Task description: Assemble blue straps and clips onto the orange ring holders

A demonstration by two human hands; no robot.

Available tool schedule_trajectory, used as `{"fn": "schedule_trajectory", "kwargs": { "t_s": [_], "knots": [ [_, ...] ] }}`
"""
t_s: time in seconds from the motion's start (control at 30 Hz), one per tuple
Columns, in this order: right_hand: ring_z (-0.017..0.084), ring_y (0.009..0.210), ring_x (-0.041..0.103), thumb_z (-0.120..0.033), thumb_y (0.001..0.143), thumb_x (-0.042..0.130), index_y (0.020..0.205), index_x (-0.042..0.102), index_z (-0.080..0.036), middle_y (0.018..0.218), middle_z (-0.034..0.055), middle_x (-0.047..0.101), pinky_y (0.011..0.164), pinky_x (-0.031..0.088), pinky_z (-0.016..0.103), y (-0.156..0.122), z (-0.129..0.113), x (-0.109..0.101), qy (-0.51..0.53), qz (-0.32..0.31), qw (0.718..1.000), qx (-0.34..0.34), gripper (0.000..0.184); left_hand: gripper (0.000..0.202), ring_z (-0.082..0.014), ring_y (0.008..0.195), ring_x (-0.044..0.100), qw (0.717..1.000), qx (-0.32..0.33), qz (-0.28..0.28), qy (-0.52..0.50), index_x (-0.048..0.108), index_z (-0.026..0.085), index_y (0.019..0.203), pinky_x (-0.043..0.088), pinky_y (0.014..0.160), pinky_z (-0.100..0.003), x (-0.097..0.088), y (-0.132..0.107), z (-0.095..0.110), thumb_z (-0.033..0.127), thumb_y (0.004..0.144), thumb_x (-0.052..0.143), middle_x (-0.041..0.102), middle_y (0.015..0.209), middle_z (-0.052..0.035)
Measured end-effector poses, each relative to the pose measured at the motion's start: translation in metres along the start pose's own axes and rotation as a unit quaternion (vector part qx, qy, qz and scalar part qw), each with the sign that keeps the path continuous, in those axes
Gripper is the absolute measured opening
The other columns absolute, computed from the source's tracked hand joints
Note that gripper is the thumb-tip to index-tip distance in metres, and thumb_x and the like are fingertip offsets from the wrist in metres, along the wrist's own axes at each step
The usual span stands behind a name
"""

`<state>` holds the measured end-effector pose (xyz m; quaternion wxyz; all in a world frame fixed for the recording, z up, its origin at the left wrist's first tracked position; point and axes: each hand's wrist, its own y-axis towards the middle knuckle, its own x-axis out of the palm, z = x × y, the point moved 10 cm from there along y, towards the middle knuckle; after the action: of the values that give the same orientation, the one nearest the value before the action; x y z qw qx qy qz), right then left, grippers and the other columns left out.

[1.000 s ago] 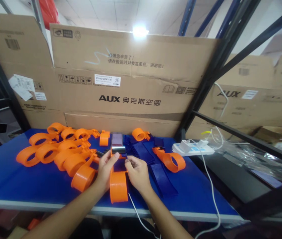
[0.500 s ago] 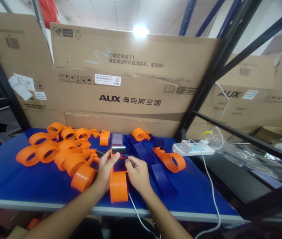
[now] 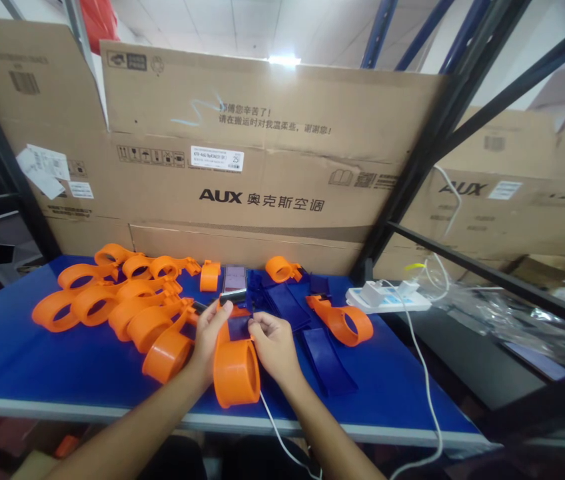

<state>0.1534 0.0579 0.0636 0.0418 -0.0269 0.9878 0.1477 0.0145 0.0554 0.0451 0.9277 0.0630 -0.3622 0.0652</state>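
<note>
My left hand (image 3: 208,337) is wrapped round the arm of an orange tape dispenser (image 3: 235,375), its ring hanging toward the table's front edge. At the dispenser's far end sits a black part with a pale toothed edge (image 3: 233,295). Fingers closed, my right hand (image 3: 273,343) pinches a dark blue piece (image 3: 240,327) lying against the dispenser; part of it is hidden behind the fingers. Several more orange tape dispensers (image 3: 166,357) are spread to the left of my hands. Flat dark blue strips (image 3: 330,363) lie to the right.
Another orange dispenser (image 3: 350,325) rests on the right, near a white power strip (image 3: 387,299) with a trailing cable (image 3: 425,373). A phone-like device (image 3: 235,277) lies behind my hands. Printed cardboard (image 3: 262,173) walls the back of the blue table (image 3: 92,383); a dark metal post (image 3: 405,160) rises at right.
The dispenser has turned in my left hand, so its ring opening now shows on the right and its toothed end has tilted left. More of the dark blue piece shows between my hands.
</note>
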Motion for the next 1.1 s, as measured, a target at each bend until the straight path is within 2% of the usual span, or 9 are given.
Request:
{"fn": "schedule_trajectory", "kwargs": {
  "t_s": [0.13, 0.23, 0.33, 0.43, 0.53, 0.7, 0.8, 0.87, 1.1],
  "knots": [
    [0.011, 0.053, 0.048, -0.030, 0.078, 0.059, 0.062, 0.062, -0.016, 0.057, -0.0023, 0.055, 0.048, 0.036, 0.019, 0.001, 0.011, 0.005, -0.044, -0.025, 0.999, 0.001, 0.021, 0.037, -0.0110, 0.059, 0.057, 1.000, 0.002, -0.007, 0.005, 0.067, 0.016, 0.083, 0.046, 0.057, -0.022, 0.001, -0.002, 0.001, 0.042, 0.066, 0.089, 0.061, 0.067, 0.0030],
    [0.013, 0.054, 0.052, -0.034, 0.082, 0.059, 0.065, 0.065, -0.015, 0.058, -0.0006, 0.059, 0.049, 0.039, 0.020, 0.001, 0.013, 0.006, -0.089, -0.040, 0.995, -0.015, 0.026, 0.037, -0.0115, 0.060, 0.059, 1.000, 0.005, -0.015, 0.016, 0.069, 0.016, 0.087, 0.047, 0.058, -0.022, 0.002, -0.002, 0.002, 0.041, 0.068, 0.087, 0.063, 0.070, 0.0020],
    [0.016, 0.057, 0.059, -0.039, 0.089, 0.055, 0.071, 0.070, -0.016, 0.062, 0.0021, 0.065, 0.051, 0.042, 0.022, 0.002, -0.001, -0.002, -0.153, -0.027, 0.987, -0.046, 0.033, 0.038, -0.0147, 0.068, 0.064, 0.999, 0.008, -0.028, 0.023, 0.071, 0.017, 0.097, 0.050, 0.064, -0.025, 0.003, -0.003, 0.002, 0.041, 0.071, 0.085, 0.069, 0.080, -0.0017],
    [0.019, 0.061, 0.065, -0.038, 0.093, 0.051, 0.091, 0.076, -0.018, 0.070, 0.0040, 0.072, 0.056, 0.046, 0.025, 0.001, -0.025, -0.013, -0.251, -0.027, 0.964, -0.087, 0.032, 0.037, -0.0184, 0.079, 0.068, 0.999, 0.017, -0.042, 0.029, 0.072, 0.017, 0.101, 0.053, 0.073, -0.027, 0.006, -0.005, 0.004, 0.039, 0.073, 0.084, 0.072, 0.089, -0.0052],
    [0.021, 0.065, 0.069, -0.037, 0.095, 0.050, 0.112, 0.073, -0.017, 0.078, 0.0065, 0.076, 0.061, 0.050, 0.028, -0.001, -0.050, -0.040, -0.346, 0.004, 0.932, -0.111, 0.036, 0.037, -0.0202, 0.084, 0.069, 0.998, 0.009, -0.059, 0.031, 0.072, 0.017, 0.103, 0.054, 0.076, -0.028, 0.010, -0.008, 0.003, 0.037, 0.074, 0.083, 0.073, 0.092, -0.0067],
    [0.026, 0.078, 0.073, -0.037, 0.096, 0.046, 0.125, 0.067, -0.015, 0.086, 0.0098, 0.077, 0.069, 0.051, 0.032, -0.005, -0.069, -0.115, -0.463, 0.073, 0.878, -0.093, 0.042, 0.035, -0.0144, 0.066, 0.063, 0.997, -0.018, -0.062, 0.040, 0.072, 0.017, 0.097, 0.051, 0.063, -0.024, 0.012, -0.009, -0.001, 0.039, 0.073, 0.084, 0.070, 0.081, -0.0030],
    [0.028, 0.078, 0.073, -0.035, 0.096, 0.044, 0.125, 0.067, -0.015, 0.082, 0.0099, 0.076, 0.067, 0.048, 0.034, -0.008, -0.060, -0.152, -0.545, 0.090, 0.832, -0.041, 0.042, 0.032, -0.0123, 0.068, 0.059, 0.996, -0.009, -0.056, 0.065, 0.072, 0.016, 0.091, 0.048, 0.064, -0.022, 0.012, -0.006, -0.001, 0.038, 0.072, 0.085, 0.067, 0.078, -0.0017],
    [0.028, 0.079, 0.073, -0.033, 0.097, 0.043, 0.124, 0.066, -0.015, 0.085, 0.0109, 0.076, 0.066, 0.047, 0.034, -0.010, -0.047, -0.162, -0.576, 0.068, 0.815, -0.013, 0.040, 0.030, -0.0114, 0.066, 0.056, 0.995, -0.010, -0.059, 0.082, 0.072, 0.016, 0.088, 0.045, 0.062, -0.021, 0.012, -0.004, -0.002, 0.038, 0.072, 0.084, 0.063, 0.073, -0.0005],
    [0.028, 0.087, 0.074, -0.025, 0.097, 0.045, 0.119, 0.065, -0.016, 0.097, 0.0133, 0.075, 0.066, 0.047, 0.032, -0.011, -0.009, -0.156, -0.628, 0.024, 0.778, 0.018, 0.031, 0.029, -0.0123, 0.064, 0.052, 0.990, 0.005, -0.077, 0.116, 0.071, 0.015, 0.085, 0.039, 0.058, -0.022, 0.014, -0.004, 0.000, 0.040, 0.074, 0.082, 0.061, 0.071, -0.0012]
  ]
}}
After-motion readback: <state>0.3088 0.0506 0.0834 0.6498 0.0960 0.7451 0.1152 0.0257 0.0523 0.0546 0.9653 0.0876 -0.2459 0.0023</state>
